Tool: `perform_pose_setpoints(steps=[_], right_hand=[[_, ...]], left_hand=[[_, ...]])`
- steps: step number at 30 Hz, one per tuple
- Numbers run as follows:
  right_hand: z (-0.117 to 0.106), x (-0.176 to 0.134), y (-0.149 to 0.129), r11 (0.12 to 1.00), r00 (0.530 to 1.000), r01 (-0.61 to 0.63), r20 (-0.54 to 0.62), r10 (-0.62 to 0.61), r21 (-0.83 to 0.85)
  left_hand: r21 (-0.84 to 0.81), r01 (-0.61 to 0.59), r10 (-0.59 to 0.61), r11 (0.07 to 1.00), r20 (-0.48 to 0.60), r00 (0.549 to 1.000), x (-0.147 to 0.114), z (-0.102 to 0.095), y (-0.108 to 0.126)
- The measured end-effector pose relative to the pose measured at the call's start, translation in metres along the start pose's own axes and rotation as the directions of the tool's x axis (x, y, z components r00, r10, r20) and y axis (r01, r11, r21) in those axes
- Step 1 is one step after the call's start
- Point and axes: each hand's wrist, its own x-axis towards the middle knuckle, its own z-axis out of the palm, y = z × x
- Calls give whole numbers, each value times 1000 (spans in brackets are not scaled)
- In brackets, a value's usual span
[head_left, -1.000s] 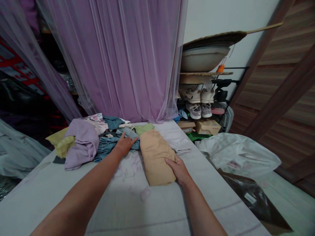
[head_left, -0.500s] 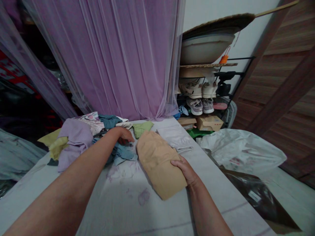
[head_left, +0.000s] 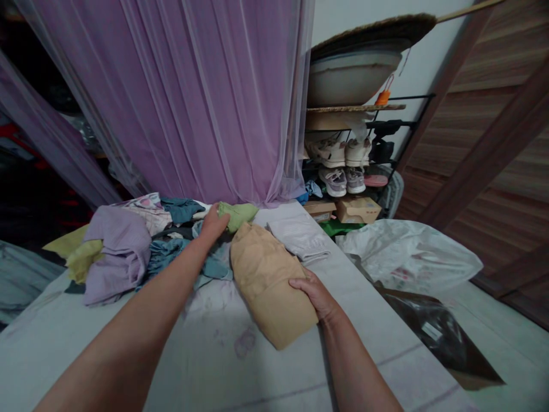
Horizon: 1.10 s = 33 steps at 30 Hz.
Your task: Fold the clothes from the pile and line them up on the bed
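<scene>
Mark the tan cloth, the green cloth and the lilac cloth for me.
tan cloth (head_left: 269, 286): head view, middle of its folded upper face
green cloth (head_left: 240, 215): head view, middle of its visible part
lilac cloth (head_left: 118, 246): head view, middle of its rumpled top

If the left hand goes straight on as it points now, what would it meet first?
Most likely the green cloth, which the left hand seems to be touching; behind that hangs the purple curtain, though the depth between them is unclear.

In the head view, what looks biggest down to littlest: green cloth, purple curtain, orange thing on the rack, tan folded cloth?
1. Purple curtain
2. Tan folded cloth
3. Green cloth
4. Orange thing
</scene>
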Motion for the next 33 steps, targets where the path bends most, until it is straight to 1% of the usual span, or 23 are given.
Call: perform_pose_setpoints(steps=[3,4,6,8,10,11,12,13,14,15,16,17,18,19,21,22,24,25,26,27,29,31,33], right_hand=[[-1,1,1,1000,1000,4,17,-3,-14],[-2,1,2,1000,1000,3,23,-3,-15],[-2,1,3,1000,999,0,36,0,-12],[-2,1,3,1000,999,-1,46,2,-19],[-3,-1,2,999,999,-9,52,11,-41],[-3,-2,1,999,998,-13,54,15,-53],[-3,-3,0,998,998,-16,52,19,-64],[-4,-4,-1,997,998,-20,52,24,-72],[-4,-5,-2,997,998,-24,52,28,-77],[-5,-6,-3,996,998,-29,54,33,-80],[-6,-7,-4,996,998,-35,56,39,-80],[-6,-7,-5,996,997,-43,59,48,-79],[-6,-8,-6,996,997,-50,63,55,-75],[-6,-8,-6,996,996,-54,66,59,-70],[-7,-8,-6,996,996,-58,68,62,-65],[-6,-8,-7,996,996,-56,71,61,-67],[-6,-8,-7,996,995,-50,77,56,-74],[-6,-8,-7,996,995,-49,81,55,-76],[-6,-8,-7,996,995,-49,82,55,-75],[-6,-8,-7,996,995,-50,83,56,-73],[-6,-8,-7,996,995,-55,82,61,-69],[-6,-8,-7,996,995,-58,83,64,-72],[-7,-8,-7,996,994,-54,89,61,-78]], left_hand=[[99,-69,84,993,-162,983,-4,-58,-13],[151,-60,85,987,-169,982,-8,-77,-22],[284,-13,47,959,-112,993,-20,-106,-42],[430,-43,114,902,-140,984,-39,-121,-57],[480,-116,227,870,-181,957,-66,-118,-65],[445,-183,269,877,-139,953,-82,-110,-64],[356,-239,269,903,-38,962,-98,-99,-63],[224,-246,223,943,122,967,-114,-86,-59],[83,-170,138,982,303,943,-128,-71,-55],[-44,-42,57,998,462,885,-140,-57,-50],[-148,83,12,985,544,839,-148,-44,-44],[-216,144,7,966,575,818,-152,-34,-39],[-234,146,11,961,562,827,-152,-27,-33],[-211,91,30,973,508,861,-148,-23,-27],[-50,-155,163,987,327,931,-130,-23,-18],[78,-301,276,950,236,932,-118,-26,-15],[363,-476,456,801,144,878,-91,-36,-14],[483,-492,482,724,154,862,-78,-41,-16],[573,-475,453,668,194,870,-67,-47,-19],[631,-448,394,634,234,889,-56,-53,-24],[677,-384,254,628,289,923,-42,-69,-34],[689,-317,211,651,237,948,-34,-90,-45],[704,-264,232,659,143,962,-31,-113,-55]])
